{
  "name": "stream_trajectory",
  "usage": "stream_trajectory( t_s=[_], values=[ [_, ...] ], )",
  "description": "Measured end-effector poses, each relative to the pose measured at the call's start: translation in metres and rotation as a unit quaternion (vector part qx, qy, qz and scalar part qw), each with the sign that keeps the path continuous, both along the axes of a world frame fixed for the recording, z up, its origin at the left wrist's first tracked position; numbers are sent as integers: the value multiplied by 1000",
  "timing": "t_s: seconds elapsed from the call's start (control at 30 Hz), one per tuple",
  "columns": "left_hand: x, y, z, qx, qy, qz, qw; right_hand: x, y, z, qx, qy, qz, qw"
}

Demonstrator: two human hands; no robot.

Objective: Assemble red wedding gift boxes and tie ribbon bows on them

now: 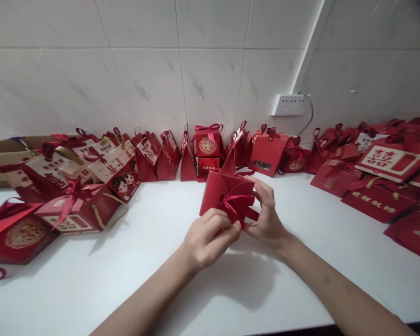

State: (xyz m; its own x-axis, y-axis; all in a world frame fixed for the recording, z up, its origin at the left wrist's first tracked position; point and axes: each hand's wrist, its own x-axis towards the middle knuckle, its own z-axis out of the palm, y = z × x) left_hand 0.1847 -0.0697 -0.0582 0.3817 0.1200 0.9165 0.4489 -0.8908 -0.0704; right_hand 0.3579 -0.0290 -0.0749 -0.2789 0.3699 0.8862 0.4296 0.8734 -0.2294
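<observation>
A small red gift box (215, 189) with curved top flaps is held up over the white table (182, 280), near the middle of the view. A pink-red ribbon (236, 199) comes out between its flaps. My left hand (210, 238) is closed at the box's near side, its thumb and fingers pinching the ribbon's lower end. My right hand (268, 217) grips the box's right side, thumb below and fingers at the top edge. The fingertips are partly hidden behind the box.
Red boxes and bags with ribbons stand at the left (80, 210), along the tiled wall (143, 84) and at the right (381, 200). A brown carton (7, 165) lies far left. A white socket strip (289, 105) is on the wall.
</observation>
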Motion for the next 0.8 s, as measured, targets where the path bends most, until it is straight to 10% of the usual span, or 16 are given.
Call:
stream_trajectory(
  t_s=[0.63, 0.73, 0.8],
  values=[
    [5, -3, 4, -45, -92, 9, 995, 1, -5, 2, -5, 18, -10, 1000],
    [-5, 10, 9, -187, -266, 105, 940, 2, 0, 3, -148, 102, -1, 984],
    [-17, 24, 8, -309, -367, 168, 861, 4, 5, 6, -333, 212, 62, 917]
  ],
)
